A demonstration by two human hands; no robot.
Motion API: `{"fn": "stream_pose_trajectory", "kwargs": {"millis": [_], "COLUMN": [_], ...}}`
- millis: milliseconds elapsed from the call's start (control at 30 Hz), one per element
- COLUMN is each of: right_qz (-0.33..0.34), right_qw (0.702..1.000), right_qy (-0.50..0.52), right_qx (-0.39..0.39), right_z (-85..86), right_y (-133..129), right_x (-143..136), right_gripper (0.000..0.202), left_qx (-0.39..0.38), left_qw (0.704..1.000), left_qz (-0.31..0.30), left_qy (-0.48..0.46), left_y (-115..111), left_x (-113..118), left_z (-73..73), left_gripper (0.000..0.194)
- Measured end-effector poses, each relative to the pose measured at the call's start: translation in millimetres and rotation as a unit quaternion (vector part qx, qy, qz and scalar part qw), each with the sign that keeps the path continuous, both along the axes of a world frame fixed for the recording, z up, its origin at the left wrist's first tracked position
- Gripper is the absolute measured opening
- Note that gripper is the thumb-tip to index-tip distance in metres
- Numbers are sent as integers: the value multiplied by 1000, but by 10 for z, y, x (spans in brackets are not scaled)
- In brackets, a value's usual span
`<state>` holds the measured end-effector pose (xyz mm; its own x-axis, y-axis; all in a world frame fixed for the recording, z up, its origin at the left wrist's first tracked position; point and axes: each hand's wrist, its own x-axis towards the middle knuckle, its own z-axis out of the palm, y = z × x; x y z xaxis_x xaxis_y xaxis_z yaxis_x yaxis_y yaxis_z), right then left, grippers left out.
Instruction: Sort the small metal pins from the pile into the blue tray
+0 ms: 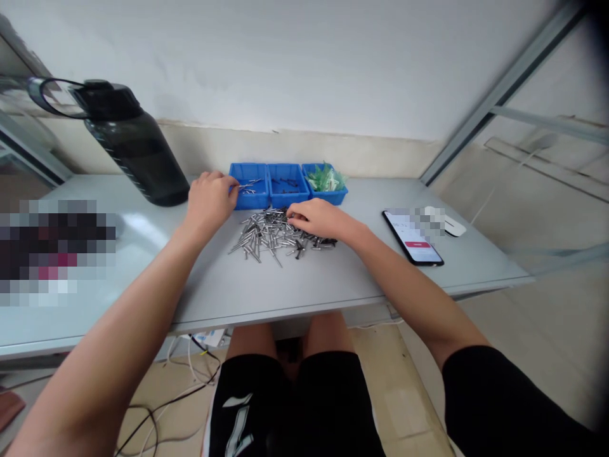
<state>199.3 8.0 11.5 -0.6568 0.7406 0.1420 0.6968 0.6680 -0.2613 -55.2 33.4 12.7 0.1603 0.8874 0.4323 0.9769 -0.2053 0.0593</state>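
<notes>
At bin (248, 200) and fasteners (266, 233), hands (212, 198) (324, 218) loosely curled.

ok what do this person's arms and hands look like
The left hand and right hand wear no gloves. The left forearm and right forearm are bare, no watch visible. A plain, short black sleeve shows on the right side; none shows on the left.

L hand (212, 197) at left blue bin (250, 202), R hand (320, 217) on far right pt of metal pcs (266, 233); dk bottle (145, 155) far left, phone (413, 238) right w/ screen lit.
</notes>
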Motion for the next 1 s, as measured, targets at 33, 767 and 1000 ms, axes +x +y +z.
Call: {"fn": "stream_pose_trajectory", "kwargs": {"millis": [33, 767, 1000], "right_qz": [1, 50, 82], "right_qw": [1000, 997, 995], "right_qy": [3, 47, -44], "right_qx": [3, 40, -23], "right_z": [-6, 43, 27], "right_y": [4, -50, -75], "right_x": [5, -10, -70], "right_gripper": [23, 22, 16], "left_qx": [-8, 3, -62], "left_qw": [1000, 994, 962], "left_qz": [4, -109, -266], "left_qy": [-5, -27, 15], "left_y": [12, 23, -108], "left_x": [-12, 1, 234], "left_z": [-5, -3, -33], "left_gripper": [35, 34, 35]}}
